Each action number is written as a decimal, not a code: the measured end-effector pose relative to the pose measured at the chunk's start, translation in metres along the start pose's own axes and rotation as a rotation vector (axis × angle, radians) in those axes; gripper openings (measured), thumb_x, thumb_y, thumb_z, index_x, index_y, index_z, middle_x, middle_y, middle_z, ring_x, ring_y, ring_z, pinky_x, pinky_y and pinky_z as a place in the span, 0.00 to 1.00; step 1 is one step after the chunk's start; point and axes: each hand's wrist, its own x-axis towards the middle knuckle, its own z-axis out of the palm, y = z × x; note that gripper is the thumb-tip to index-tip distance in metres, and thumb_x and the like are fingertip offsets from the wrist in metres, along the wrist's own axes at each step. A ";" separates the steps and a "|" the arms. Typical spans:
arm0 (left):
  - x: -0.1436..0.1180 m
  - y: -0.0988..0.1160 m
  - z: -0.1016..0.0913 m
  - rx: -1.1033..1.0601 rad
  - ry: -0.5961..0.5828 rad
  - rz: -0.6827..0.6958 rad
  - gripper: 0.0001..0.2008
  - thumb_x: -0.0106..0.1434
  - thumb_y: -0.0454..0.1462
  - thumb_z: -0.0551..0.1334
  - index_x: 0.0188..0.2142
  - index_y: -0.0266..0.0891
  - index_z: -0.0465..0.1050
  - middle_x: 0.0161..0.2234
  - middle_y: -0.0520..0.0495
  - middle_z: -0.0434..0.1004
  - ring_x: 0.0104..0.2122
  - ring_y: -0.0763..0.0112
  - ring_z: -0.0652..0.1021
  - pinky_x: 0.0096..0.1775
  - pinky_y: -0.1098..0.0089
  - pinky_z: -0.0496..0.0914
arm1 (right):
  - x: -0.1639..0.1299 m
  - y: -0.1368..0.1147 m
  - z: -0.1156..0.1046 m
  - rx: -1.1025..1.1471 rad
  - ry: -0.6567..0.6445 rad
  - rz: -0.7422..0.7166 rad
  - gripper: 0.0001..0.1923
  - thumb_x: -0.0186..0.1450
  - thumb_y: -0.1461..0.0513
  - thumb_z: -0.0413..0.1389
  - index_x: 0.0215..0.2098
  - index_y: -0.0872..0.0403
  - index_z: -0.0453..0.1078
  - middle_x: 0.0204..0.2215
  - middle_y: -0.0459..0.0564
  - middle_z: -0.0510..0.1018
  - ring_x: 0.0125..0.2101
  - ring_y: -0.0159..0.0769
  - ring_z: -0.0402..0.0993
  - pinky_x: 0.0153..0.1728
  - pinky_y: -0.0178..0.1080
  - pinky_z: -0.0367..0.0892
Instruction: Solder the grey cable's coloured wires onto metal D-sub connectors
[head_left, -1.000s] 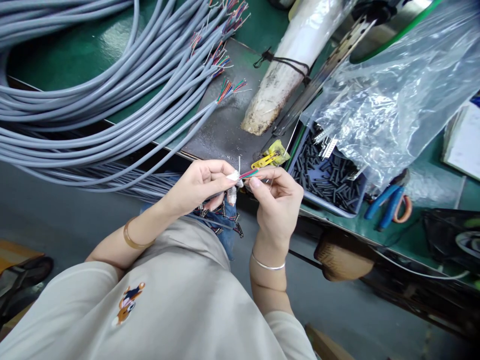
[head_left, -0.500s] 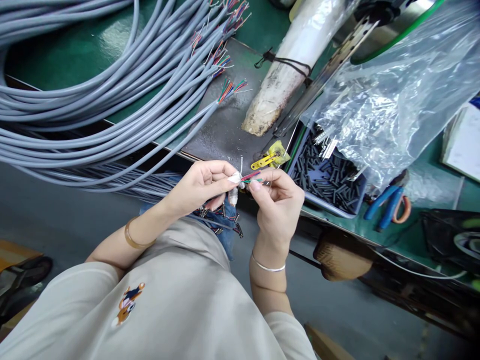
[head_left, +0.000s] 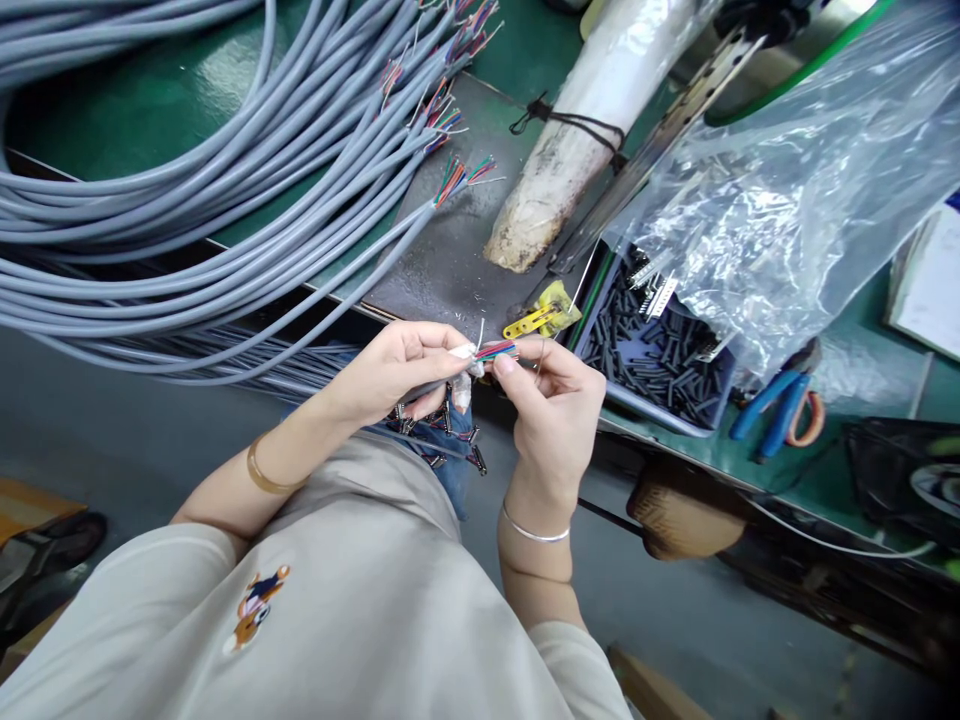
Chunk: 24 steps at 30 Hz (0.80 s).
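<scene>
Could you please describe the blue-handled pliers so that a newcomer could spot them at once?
Start at the big crumpled clear plastic bag on the green workbench. Just below its lower edge, right of the dark blue tray of short black tubes, lie the blue-handled pliers. They alone have blue grips beside an orange loop.
</scene>
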 end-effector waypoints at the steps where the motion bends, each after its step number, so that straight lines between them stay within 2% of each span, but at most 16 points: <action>1: 0.000 0.000 0.000 0.002 0.001 0.003 0.19 0.59 0.47 0.73 0.34 0.32 0.73 0.21 0.50 0.79 0.11 0.84 0.67 0.13 0.82 0.56 | 0.000 0.000 0.000 -0.004 0.000 -0.003 0.03 0.59 0.59 0.67 0.32 0.49 0.81 0.24 0.42 0.74 0.19 0.23 0.57 0.16 0.30 0.49; 10: -0.001 0.000 0.001 0.030 0.007 0.027 0.19 0.60 0.47 0.73 0.33 0.32 0.73 0.21 0.50 0.79 0.12 0.84 0.68 0.13 0.81 0.58 | -0.001 -0.002 0.000 -0.017 0.003 -0.022 0.03 0.59 0.60 0.66 0.33 0.49 0.81 0.25 0.42 0.74 0.19 0.22 0.56 0.16 0.30 0.48; 19: -0.001 0.000 0.003 0.062 0.021 0.015 0.22 0.58 0.50 0.74 0.33 0.33 0.73 0.22 0.51 0.79 0.12 0.84 0.68 0.13 0.81 0.58 | -0.001 -0.004 -0.002 -0.066 -0.001 -0.035 0.03 0.60 0.60 0.66 0.32 0.51 0.79 0.22 0.40 0.68 0.19 0.23 0.56 0.19 0.31 0.49; 24: -0.001 0.000 0.003 0.072 0.006 0.017 0.21 0.59 0.50 0.73 0.33 0.32 0.73 0.22 0.51 0.79 0.12 0.84 0.68 0.14 0.81 0.58 | 0.000 -0.005 -0.004 -0.094 -0.027 -0.022 0.04 0.60 0.60 0.65 0.30 0.52 0.78 0.20 0.39 0.65 0.18 0.23 0.54 0.19 0.32 0.46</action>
